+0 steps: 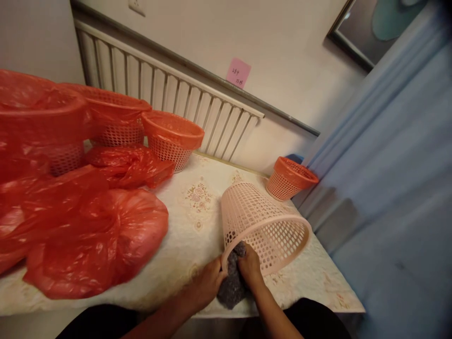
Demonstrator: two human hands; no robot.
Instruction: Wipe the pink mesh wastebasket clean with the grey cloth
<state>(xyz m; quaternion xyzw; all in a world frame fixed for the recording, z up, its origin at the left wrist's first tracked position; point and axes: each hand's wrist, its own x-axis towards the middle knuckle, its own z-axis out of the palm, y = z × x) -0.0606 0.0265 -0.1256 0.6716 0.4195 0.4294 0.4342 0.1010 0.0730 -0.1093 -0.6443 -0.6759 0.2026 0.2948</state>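
Left hand [213,277] grips pink basket [243,207], right hand [250,266] holds grey cloth [231,285] at its mouth

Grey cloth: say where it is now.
In the head view, low near centre, the grey cloth is in the right hand, at the left edge of the pink basket.

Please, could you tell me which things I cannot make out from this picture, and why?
All in the head view:
Lower left inside of the pink basket: hidden by the dark grey cloth and right grip.
Contents of the front red bag, if any: hidden by its plastic.
Blue thing: mostly hidden by the far-right lined basket.
Framed picture: cut off by the top edge.
Writing on the pink note: too small to read clearly.
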